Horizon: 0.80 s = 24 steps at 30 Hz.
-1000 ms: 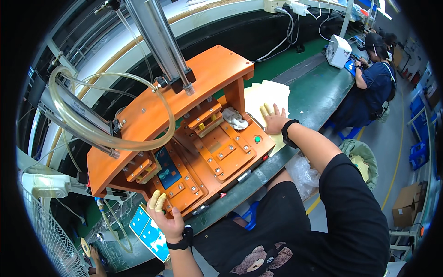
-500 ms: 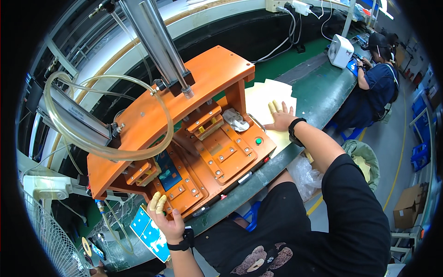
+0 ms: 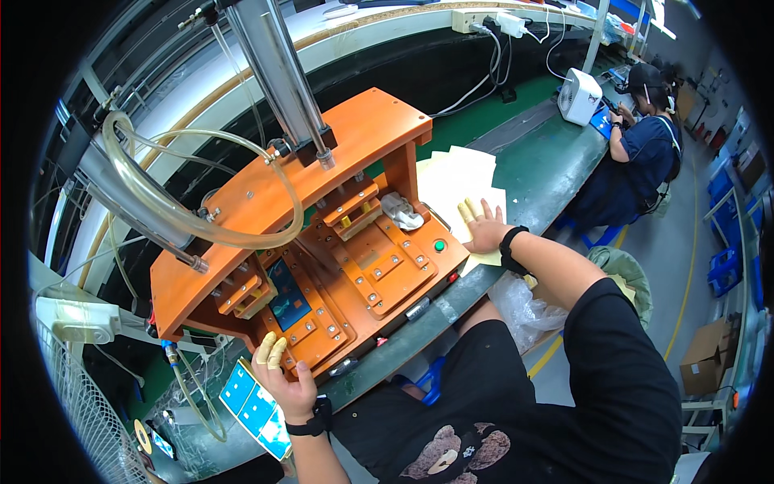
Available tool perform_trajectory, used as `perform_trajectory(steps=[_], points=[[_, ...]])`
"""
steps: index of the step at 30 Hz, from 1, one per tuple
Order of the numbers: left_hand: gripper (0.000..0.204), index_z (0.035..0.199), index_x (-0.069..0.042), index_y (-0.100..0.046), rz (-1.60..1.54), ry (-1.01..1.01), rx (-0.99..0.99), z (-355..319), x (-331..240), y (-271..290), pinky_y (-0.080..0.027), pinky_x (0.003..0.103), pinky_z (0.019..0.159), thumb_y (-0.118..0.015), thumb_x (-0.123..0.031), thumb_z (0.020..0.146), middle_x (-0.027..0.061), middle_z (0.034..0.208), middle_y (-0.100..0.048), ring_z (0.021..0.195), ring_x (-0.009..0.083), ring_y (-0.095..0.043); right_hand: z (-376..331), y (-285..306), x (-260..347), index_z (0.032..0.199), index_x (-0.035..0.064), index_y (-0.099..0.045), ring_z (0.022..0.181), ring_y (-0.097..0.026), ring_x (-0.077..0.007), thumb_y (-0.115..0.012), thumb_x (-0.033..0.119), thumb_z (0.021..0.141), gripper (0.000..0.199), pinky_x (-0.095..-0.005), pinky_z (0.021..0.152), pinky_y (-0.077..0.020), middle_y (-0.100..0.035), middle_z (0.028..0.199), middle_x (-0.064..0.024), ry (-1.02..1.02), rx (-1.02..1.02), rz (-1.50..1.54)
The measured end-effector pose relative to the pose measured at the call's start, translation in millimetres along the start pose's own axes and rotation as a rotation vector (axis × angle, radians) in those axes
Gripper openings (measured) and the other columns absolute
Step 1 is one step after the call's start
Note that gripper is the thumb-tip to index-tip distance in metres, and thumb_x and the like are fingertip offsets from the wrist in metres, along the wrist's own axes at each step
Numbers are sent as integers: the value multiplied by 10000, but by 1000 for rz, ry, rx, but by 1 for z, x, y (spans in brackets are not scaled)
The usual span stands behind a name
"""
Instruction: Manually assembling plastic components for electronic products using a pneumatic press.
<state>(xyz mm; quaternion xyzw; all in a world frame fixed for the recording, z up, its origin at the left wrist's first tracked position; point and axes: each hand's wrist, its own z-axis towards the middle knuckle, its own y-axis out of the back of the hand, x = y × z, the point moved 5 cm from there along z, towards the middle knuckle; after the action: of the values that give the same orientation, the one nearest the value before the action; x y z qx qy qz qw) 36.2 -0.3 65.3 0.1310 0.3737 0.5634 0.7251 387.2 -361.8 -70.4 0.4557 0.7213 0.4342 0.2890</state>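
Observation:
My left hand (image 3: pixel 284 387) is raised beside the front left corner of an orange press (image 3: pixel 367 133), its fingers up and thumb apart, holding nothing I can see. Yellow covers wrap two of its fingertips. On the right, my right hand (image 3: pixel 486 234) lies with fingers stretched over a fanned pile of pale yellow sheets (image 3: pixel 461 168). It too wears yellow fingertip covers. A dark blue panel (image 3: pixel 289 294) lies in the press's left station, partly under the pressing block (image 3: pixel 260 300). The right station (image 3: pixel 387 270) shows its bare orange plate.
A green button (image 3: pixel 439 245) sits at the press's front right, near a crumpled white cloth (image 3: pixel 401 211). Bright blue panels (image 3: pixel 250 399) stand beside my left wrist. Looping clear hoses (image 3: pixel 234 239) cross the press. A co-worker (image 3: pixel 649 149) sits far right by a white fan (image 3: pixel 579 97).
The whole view has shifted slightly. My right hand has slid a little toward me on the sheets, its fingers closer together. My left hand stays beside the press corner.

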Motion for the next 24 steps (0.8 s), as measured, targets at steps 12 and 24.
perform_trajectory(steps=[12, 24], points=[[381, 1151, -5, -609, -18, -1, -3, -2, 3, 1, -365, 484, 1039, -613, -207, 828, 171, 1277, -580, 1175, 383, -493, 7, 7, 27, 1581, 126, 3, 1483, 85, -460, -490, 562, 903, 945, -673, 1143, 2, -97, 1627, -201, 48, 25, 2], [370, 1187, -1, -604, 53, -23, 32, 0, -1, 1, -371, 433, 1038, -590, -236, 902, 182, 1300, -556, 1201, 343, -496, 35, 17, 27, 1580, 99, -63, 1490, 75, -444, -528, 556, 883, 954, -677, 1142, -11, -152, 1617, -204, 22, 6, -29]])
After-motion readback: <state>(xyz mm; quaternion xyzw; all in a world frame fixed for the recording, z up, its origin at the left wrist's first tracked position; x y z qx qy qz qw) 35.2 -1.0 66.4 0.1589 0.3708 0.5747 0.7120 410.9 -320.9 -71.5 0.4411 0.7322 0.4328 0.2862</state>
